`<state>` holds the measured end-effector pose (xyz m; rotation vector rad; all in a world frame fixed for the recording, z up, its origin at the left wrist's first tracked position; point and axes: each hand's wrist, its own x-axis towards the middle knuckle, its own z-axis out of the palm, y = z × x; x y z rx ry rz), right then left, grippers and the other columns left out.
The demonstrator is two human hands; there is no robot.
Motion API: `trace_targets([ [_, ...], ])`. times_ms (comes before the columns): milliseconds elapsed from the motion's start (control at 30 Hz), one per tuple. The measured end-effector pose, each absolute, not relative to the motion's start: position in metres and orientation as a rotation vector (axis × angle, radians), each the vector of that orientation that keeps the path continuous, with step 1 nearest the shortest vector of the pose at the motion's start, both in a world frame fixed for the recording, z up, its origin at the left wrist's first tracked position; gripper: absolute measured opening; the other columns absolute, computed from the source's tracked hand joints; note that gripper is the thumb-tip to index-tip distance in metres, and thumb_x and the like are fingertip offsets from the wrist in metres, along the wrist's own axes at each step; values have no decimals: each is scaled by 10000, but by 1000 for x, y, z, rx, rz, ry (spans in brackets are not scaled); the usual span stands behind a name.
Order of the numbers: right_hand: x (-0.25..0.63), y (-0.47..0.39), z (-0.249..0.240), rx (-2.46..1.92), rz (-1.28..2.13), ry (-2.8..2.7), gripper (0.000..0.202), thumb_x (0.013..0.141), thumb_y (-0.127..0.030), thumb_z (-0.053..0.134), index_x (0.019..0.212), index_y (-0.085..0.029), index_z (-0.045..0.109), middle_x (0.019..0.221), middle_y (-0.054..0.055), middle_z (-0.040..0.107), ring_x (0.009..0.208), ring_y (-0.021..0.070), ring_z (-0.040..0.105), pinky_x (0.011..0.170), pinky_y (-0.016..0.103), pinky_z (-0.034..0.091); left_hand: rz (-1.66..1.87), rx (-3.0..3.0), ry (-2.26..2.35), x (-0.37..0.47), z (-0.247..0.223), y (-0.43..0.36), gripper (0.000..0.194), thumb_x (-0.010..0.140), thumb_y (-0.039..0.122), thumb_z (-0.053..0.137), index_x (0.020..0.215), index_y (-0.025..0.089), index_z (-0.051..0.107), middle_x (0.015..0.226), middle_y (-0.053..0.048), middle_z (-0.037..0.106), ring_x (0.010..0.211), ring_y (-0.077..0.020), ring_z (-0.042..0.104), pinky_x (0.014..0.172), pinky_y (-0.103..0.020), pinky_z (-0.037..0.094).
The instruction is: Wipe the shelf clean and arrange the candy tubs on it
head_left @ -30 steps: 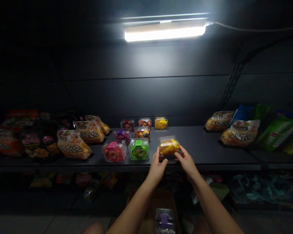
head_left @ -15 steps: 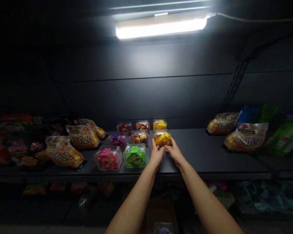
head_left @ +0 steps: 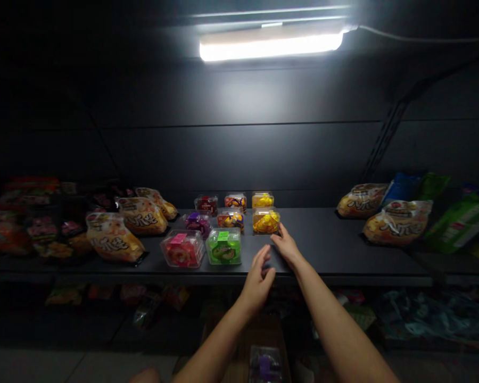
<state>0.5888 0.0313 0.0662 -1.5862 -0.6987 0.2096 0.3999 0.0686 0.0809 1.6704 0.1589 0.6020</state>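
Note:
On the dark shelf (head_left: 327, 255), a clear box of yellow sweets (head_left: 265, 221) stands in front of a second yellow box (head_left: 262, 200). My right hand (head_left: 286, 243) is by the front yellow box's right corner, fingers apart and holding nothing. Lower and nearer to me, my left hand (head_left: 259, 279) is off the boxes, its fingers spread with nothing in them. To its left stand a green box (head_left: 224, 247) and a red box (head_left: 182, 250). Behind them are a purple box (head_left: 197, 225), two orange-and-purple boxes (head_left: 230, 219) and a dark red box (head_left: 206, 205).
Snack bags (head_left: 114, 238) stand at the left, and more bags (head_left: 397, 223) at the right. Below the shelf edge is an open carton with a purple-labelled clear box (head_left: 265, 364) in it. A lit tube lamp (head_left: 271, 47) hangs above.
My left hand has drawn back from the front yellow box towards me and opened. My right hand has loosened from the box and stays beside it. The view has shifted slightly.

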Motion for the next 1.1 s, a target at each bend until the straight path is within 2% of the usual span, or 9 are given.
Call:
trace_targets([
  [133,574,24,61,-1645,255,-640,827,761,-340,636,1502,-207,293,1361,135,580,1187,250,612,1002,416,478,322,1693,91,307,51,64,474,902,332,546,1371,286,501,1431,-92,506,1254,-245,544,1101,-443,396],
  [300,547,5,60,-1663,213,-645,799,751,-356,652,1471,-190,349,1412,157,520,1205,272,595,1027,440,463,199,1572,482,214,-18,83,519,822,414,641,1306,246,557,1314,-119,616,1239,-269,563,1097,-470,388],
  [467,479,-18,56,-1611,49,-713,493,846,-343,572,1319,-209,532,1322,118,579,1153,235,603,1038,435,452,274,1396,693,152,-67,83,592,763,463,690,1285,218,555,1312,-147,612,1236,-280,564,1098,-469,381],
  [567,407,-35,30,-1665,132,-946,358,903,-280,508,1252,-244,582,1247,82,615,1136,211,589,1025,410,453,318,1291,745,134,-85,76,631,749,480,694,1290,199,530,1325,-164,595,1241,-285,559,1096,-472,384],
  [667,333,-53,-16,-1709,504,-1291,350,888,-191,486,1210,-248,611,1214,70,638,1154,206,575,1023,392,445,355,1274,776,128,-96,70,633,739,499,684,1274,197,533,1353,-161,570,1261,-286,544,1105,-458,379],
  [767,278,-67,-62,-1856,817,-1617,489,811,-174,578,1298,-212,571,1318,118,589,1219,273,532,1046,437,413,376,1325,781,130,-97,65,631,733,500,671,1272,199,539,1383,-155,549,1304,-296,504,1131,-456,347],
  [933,246,-73,-94,-2094,852,-1681,768,738,-210,664,1453,-277,391,1395,130,525,1224,341,517,1045,487,383,337,1417,764,133,-89,59,646,731,467,671,1287,171,529,1418,-171,515,1362,-307,433,1166,-459,291],
  [1000,246,-72,-94,-2116,891,-1633,773,706,-210,684,1429,-294,426,1333,122,570,1161,336,563,993,458,429,340,1419,771,132,-84,57,633,732,464,677,1277,173,538,1414,-165,520,1362,-305,433,1170,-459,281],
  [1100,252,-68,-89,-2058,878,-1486,644,680,-203,677,1310,-265,565,1232,112,633,1107,324,594,953,433,456,374,1367,780,130,-73,56,593,737,473,680,1254,209,558,1404,-132,535,1355,-299,444,1169,-463,281],
])
